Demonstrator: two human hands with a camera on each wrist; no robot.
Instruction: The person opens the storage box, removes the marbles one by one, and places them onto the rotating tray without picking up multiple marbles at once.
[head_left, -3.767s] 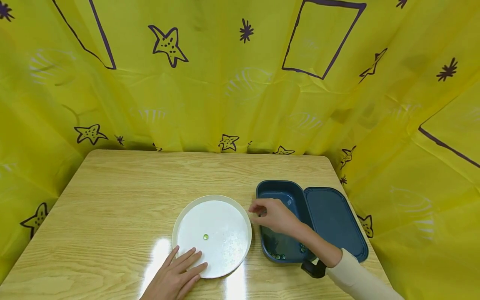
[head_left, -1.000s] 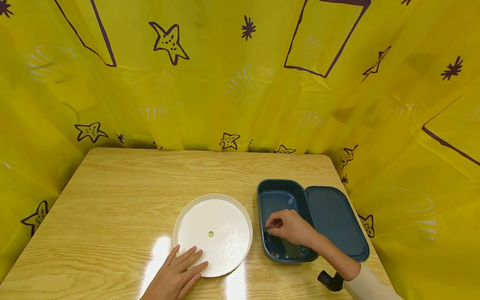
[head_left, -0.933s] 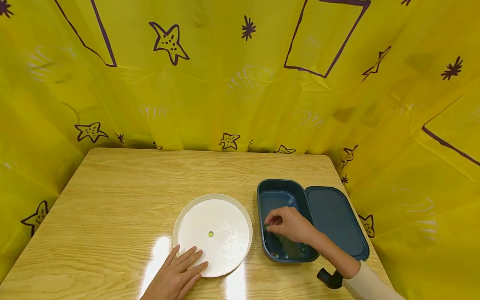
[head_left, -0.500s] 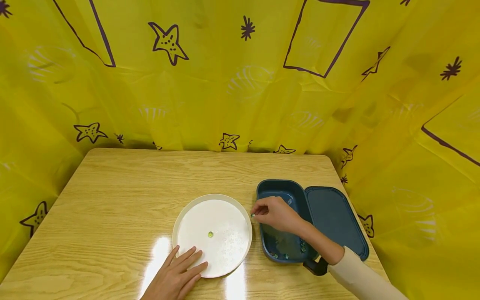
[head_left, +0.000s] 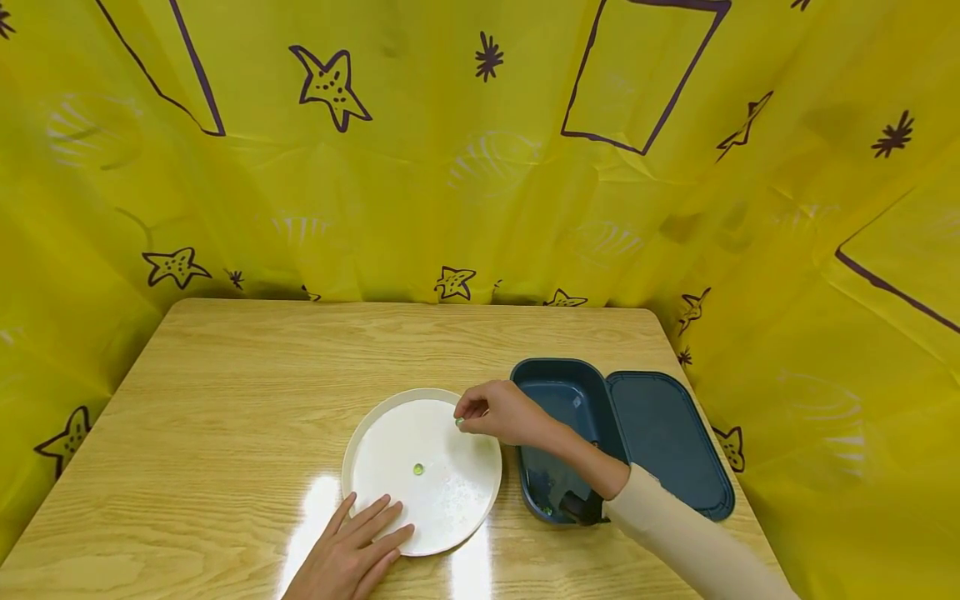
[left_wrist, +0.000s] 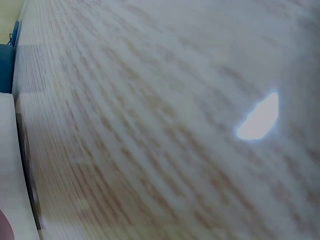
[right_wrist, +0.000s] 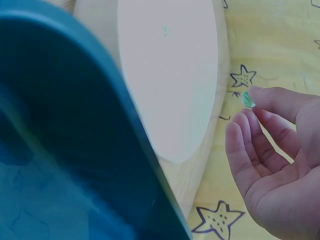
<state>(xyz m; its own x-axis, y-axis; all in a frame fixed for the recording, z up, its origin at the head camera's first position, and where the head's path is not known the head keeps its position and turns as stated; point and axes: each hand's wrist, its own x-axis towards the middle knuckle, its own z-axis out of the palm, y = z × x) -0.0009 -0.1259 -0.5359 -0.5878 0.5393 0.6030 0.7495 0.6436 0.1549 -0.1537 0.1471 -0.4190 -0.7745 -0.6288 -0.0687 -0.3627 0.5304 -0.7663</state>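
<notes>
Between thumb and index finger my right hand [head_left: 502, 412] pinches a small green glass bead [right_wrist: 247, 99], held over the upper right of a round white tray [head_left: 390, 425]. Another green bead [head_left: 418, 469] lies near the tray's middle. My left hand [head_left: 348, 542] rests with spread fingers on the tray's lower left rim. Under my right forearm stands a dark blue rectangular box [head_left: 551, 392]. A few beads [head_left: 547, 510] show at the box's near end, and the forearm and wrist strap hide part of its inside.
A dark blue lid [head_left: 671, 433] lies to the right of the box, touching it. All this stands on a wood-grain table [head_left: 262, 375]. A yellow curtain [head_left: 405, 183] with starfish drawings hangs behind the table and along its sides.
My right hand picked a bead from the box, rose and moved left over the tray with it. My left hand and the bead on the tray have stayed in place.
</notes>
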